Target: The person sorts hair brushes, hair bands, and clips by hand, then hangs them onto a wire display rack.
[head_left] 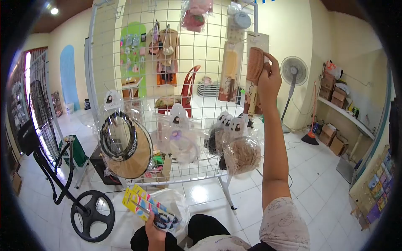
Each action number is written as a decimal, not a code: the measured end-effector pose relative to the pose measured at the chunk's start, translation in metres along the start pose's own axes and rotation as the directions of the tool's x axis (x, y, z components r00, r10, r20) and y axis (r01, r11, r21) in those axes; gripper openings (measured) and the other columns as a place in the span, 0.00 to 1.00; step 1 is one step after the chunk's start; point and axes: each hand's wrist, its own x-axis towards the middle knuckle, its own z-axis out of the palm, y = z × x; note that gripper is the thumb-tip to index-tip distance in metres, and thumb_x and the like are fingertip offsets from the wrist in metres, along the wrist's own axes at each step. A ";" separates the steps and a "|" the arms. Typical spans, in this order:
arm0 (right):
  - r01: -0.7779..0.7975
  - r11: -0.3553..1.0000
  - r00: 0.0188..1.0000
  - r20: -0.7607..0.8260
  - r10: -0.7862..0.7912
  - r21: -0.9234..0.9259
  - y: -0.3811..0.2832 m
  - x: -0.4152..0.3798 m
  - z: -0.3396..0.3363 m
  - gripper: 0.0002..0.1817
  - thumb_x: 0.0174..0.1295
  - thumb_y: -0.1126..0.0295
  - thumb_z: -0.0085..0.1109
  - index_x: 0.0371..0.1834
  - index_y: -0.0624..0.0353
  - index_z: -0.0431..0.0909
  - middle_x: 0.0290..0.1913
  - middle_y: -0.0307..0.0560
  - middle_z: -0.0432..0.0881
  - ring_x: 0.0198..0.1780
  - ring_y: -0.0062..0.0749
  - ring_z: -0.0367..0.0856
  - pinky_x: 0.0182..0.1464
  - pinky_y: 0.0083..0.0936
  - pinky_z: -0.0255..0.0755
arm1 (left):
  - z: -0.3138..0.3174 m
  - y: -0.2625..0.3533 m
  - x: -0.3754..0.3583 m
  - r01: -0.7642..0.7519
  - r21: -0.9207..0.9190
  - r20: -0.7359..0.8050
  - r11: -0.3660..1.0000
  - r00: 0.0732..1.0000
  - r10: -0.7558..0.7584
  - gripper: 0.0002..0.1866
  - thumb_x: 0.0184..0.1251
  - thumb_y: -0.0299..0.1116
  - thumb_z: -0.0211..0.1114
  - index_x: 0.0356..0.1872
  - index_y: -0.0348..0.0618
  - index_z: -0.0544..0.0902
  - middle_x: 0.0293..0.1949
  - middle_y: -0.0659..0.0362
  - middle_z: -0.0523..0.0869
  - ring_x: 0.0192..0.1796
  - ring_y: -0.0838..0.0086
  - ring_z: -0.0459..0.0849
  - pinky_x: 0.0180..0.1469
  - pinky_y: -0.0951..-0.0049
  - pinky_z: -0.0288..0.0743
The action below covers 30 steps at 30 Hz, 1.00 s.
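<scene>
My right hand [270, 77] is raised at the right side of a white wire grid rack. Its fingers are bent round the edge of a brown comb [255, 65], whose clear packet hangs against the grid. Another packaged comb [230, 65], lighter in colour, hangs just left of it. Low in front of me, my left hand [155, 232] is closed on carded scissors [161, 219] with dark handles and yellow-and-blue backing. More than one card seems to be stacked there. A white plastic bag [173, 198] lies behind them, near my knees.
The wire grid [201, 98] also carries a straw visor [125, 144] and several bagged hair goods [240, 154]. A rack leg [226, 192] reaches the tiled floor. At left is a black steering-wheel-shaped base [92, 216]; at right, a standing fan [294, 71] and broom [310, 137].
</scene>
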 end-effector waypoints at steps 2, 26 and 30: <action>-0.030 1.000 0.999 0.043 0.029 0.006 -0.001 0.012 0.000 0.19 0.65 0.80 0.40 0.55 0.54 0.74 0.25 0.41 0.74 0.19 0.18 0.70 0.22 0.20 0.69 | -0.001 -0.004 0.001 -0.023 0.013 0.000 1.000 1.000 0.023 0.24 0.64 0.30 0.60 0.62 0.42 0.68 0.54 0.56 0.78 0.56 0.65 0.77 0.60 0.59 0.71; -0.147 0.973 0.973 0.151 0.175 -0.177 0.020 0.033 0.005 0.17 0.62 0.76 0.44 0.53 0.57 0.76 0.28 0.53 0.81 0.28 0.33 0.79 0.33 0.29 0.73 | -0.001 -0.013 0.014 0.047 -0.007 -0.067 0.999 0.997 -0.047 0.22 0.67 0.30 0.56 0.61 0.40 0.68 0.54 0.54 0.79 0.56 0.63 0.78 0.61 0.57 0.70; -0.049 0.978 0.983 0.165 0.084 -0.204 0.059 0.026 0.031 0.16 0.62 0.75 0.45 0.51 0.59 0.76 0.30 0.59 0.82 0.28 0.45 0.80 0.37 0.34 0.74 | 0.000 -0.015 0.016 0.049 0.000 -0.043 0.999 0.998 -0.049 0.22 0.66 0.29 0.57 0.61 0.41 0.69 0.53 0.55 0.79 0.56 0.64 0.78 0.61 0.58 0.71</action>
